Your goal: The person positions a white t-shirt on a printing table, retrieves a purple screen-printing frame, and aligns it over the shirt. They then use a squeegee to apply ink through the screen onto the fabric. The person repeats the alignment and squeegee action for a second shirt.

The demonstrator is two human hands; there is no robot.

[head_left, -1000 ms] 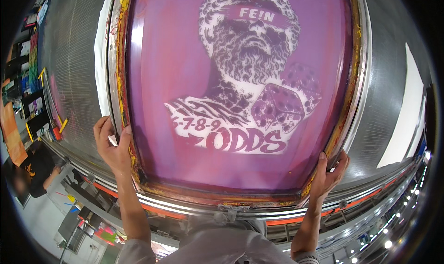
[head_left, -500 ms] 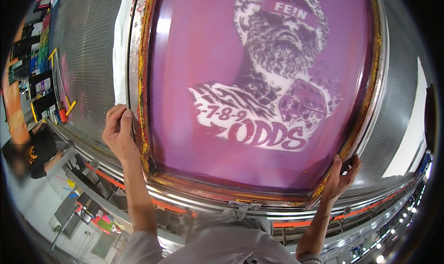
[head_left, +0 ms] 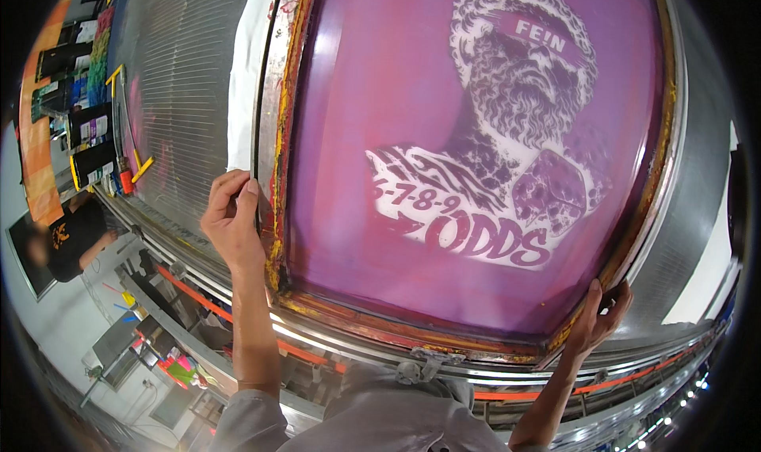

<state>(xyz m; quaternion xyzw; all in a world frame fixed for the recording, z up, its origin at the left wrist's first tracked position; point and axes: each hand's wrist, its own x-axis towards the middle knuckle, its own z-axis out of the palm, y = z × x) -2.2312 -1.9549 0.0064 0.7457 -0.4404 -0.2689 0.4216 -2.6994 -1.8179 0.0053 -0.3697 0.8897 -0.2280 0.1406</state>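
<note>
Since a moment ago, the screen frame (head_left: 476, 175) sits further right and your left hand (head_left: 231, 221) higher along its rusty metal edge. Both hands grip it, right hand (head_left: 598, 321) at the near corner; its smooth purple mesh carries a pale bearded-bust stencil.

Purple-meshed printing screen (head_left: 476, 159), seemingly flat, metal-framed.

Both hands, left hand (head_left: 231, 218) and right hand (head_left: 598, 317), grip the purple printing screen (head_left: 380, 135) by its frame edges.
</note>
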